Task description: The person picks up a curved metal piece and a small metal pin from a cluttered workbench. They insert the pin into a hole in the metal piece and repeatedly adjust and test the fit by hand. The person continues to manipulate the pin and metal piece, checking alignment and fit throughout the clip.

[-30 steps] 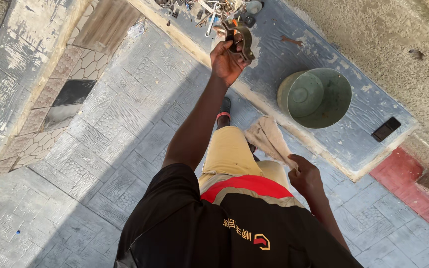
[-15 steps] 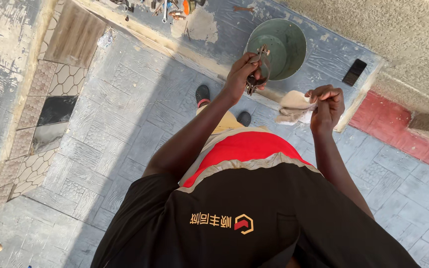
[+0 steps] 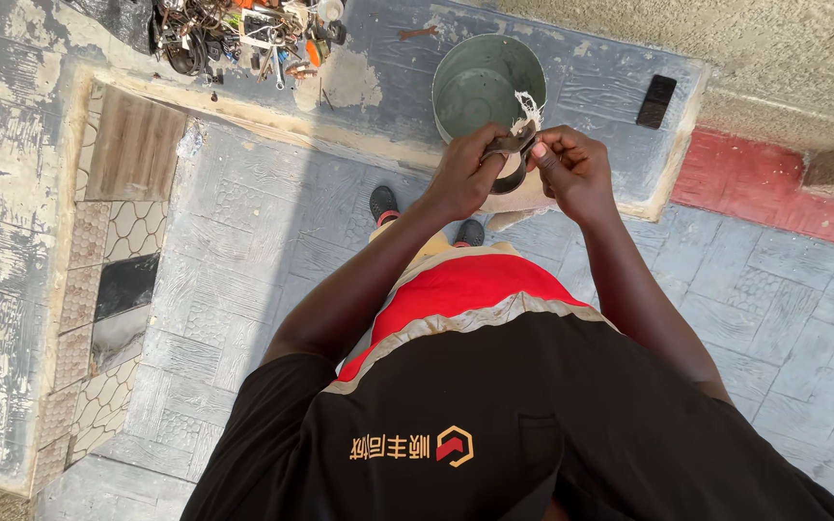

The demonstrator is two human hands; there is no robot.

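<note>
Both hands have come together now: left hand [image 3: 465, 178] grips the metal ring [image 3: 511, 164], right hand [image 3: 571, 172] pinches the white rag [image 3: 525, 111] against it, above the green bucket [image 3: 480, 82].

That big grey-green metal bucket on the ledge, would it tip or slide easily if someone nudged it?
The round grey-green metal bucket looks empty, so it is probably light and might slide. It stands upright on the flat grey concrete ledge with a wide mouth, so tipping seems unlikely. Its walls look stiff.
</note>
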